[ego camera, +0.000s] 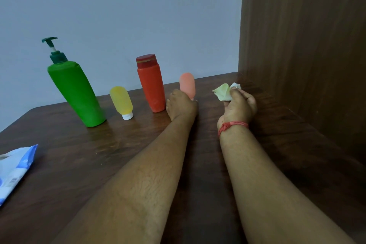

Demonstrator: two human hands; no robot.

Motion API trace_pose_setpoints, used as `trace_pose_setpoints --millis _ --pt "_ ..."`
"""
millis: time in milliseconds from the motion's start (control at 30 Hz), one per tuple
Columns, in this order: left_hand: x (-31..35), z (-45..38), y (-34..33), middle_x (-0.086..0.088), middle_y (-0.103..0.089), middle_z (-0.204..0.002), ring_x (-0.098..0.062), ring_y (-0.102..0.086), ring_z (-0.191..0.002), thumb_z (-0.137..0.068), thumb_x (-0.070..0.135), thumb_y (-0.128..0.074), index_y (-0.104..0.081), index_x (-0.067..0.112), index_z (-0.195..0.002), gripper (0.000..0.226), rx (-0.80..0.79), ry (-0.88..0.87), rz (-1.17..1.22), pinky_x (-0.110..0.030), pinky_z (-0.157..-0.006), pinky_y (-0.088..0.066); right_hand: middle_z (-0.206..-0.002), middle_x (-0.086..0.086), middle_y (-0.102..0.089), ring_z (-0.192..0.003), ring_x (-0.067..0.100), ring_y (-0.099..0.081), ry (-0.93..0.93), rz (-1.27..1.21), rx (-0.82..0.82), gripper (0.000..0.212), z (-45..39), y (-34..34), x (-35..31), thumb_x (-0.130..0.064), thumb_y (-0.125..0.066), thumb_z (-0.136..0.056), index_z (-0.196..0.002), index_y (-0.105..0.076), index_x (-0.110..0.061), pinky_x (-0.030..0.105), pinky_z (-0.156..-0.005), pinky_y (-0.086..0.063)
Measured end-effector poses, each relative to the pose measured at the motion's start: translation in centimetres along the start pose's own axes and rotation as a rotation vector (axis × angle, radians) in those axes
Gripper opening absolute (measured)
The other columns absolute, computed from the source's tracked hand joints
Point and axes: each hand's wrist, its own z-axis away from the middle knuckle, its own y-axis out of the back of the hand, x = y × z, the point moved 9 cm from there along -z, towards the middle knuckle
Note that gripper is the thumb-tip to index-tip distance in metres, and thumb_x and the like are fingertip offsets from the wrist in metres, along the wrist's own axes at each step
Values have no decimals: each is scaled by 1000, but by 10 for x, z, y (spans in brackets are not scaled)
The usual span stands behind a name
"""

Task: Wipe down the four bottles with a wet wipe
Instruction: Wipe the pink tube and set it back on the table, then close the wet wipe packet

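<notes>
Dark wooden table, grey wall

left hand at pink bottle base | right hand grips wipe

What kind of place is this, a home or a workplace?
Probably a room in a home: a dark wooden table against a plain wall, toiletry bottles such as the green pump bottle, and a pack of wet wipes.
</notes>
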Motion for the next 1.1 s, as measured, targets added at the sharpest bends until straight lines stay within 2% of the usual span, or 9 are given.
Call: trace_pose_setpoints --millis 233,400,533,600,667,733,867,1000,1100 --pt "-6 21 7 -18 -52 -137 -36 -47 -128 -88 35 -73 -45 0 -131 62 -55 -65 33 -42 -106 -41 -87 3 -69 -85 19 -71 3 17 -42 18 3 -2 1 4 -68 -87 -83 -63 -13 34 -74 -61" --pt "-17 49 23 -17 -56 -128 -33 -53 -120 -89 32 -73 -50 3 -122 50 -172 -176 99 -43 -104 -45 -87 4 -71 -95 26 -72 45 144 -144 21 16 -14 1 4 -71 -83 -78 -63 -15 45 -89 -59" --pt "-36 74 52 -11 -58 -125 -26 -58 -114 -89 27 -73 -51 6 -127 48 -276 -266 227 -36 -100 -49 -88 1 -71 -90 20 -70 78 384 -287 21 48 -25 12 0 -72 -83 -77 -63 -17 34 -83 -59" --pt "-49 84 74 -9 -57 -125 -22 -58 -114 -92 23 -71 -52 6 -130 47 -283 -343 184 -31 -98 -48 -86 3 -71 -90 24 -70 61 495 -343 19 68 -27 27 -3 -72 -82 -75 -64 -19 37 -81 -59" --pt "-62 93 101 -9 -58 -124 -23 -56 -115 -93 24 -69 -54 7 -128 43 -244 -442 91 -36 -100 -48 -87 3 -71 -84 21 -67 83 639 -405 18 92 -30 36 -7 -72 -82 -74 -64 -20 33 -76 -56" --pt "-75 101 123 -12 -57 -124 -27 -54 -117 -94 26 -66 -55 7 -128 41 -223 -534 -29 -41 -103 -46 -90 1 -71 -86 18 -67 109 749 -495 15 122 -35 44 -8 -71 -84 -75 -66 -20 31 -80 -55" --pt "-105 116 163 -16 -59 -120 -33 -54 -113 -97 19 -57 -57 5 -124 30 -188 -619 -139 -46 -97 -45 -79 -3 -67 -77 12 -63 185 884 -617 6 178 -40 53 -5 -70 -83 -81 -66 -9 28 -78 -53" --pt "-138 126 200 -6 -63 -110 -23 -59 -102 -104 26 -46 -59 11 -113 22 -176 -490 110 -38 -89 -46 -89 -1 -71 -84 15 -66 213 951 -651 12 216 -39 59 -11 -73 -83 -79 -63 -15 21 -69 -49" --pt "-156 131 206 3 -64 -104 -13 -60 -94 -102 39 -52 -59 16 -114 27 -239 -379 251 -29 -82 -47 -98 -1 -68 -81 10 -62 188 974 -681 14 237 -37 66 -17 -75 -86 -95 -65 -12 10 -54 -42"
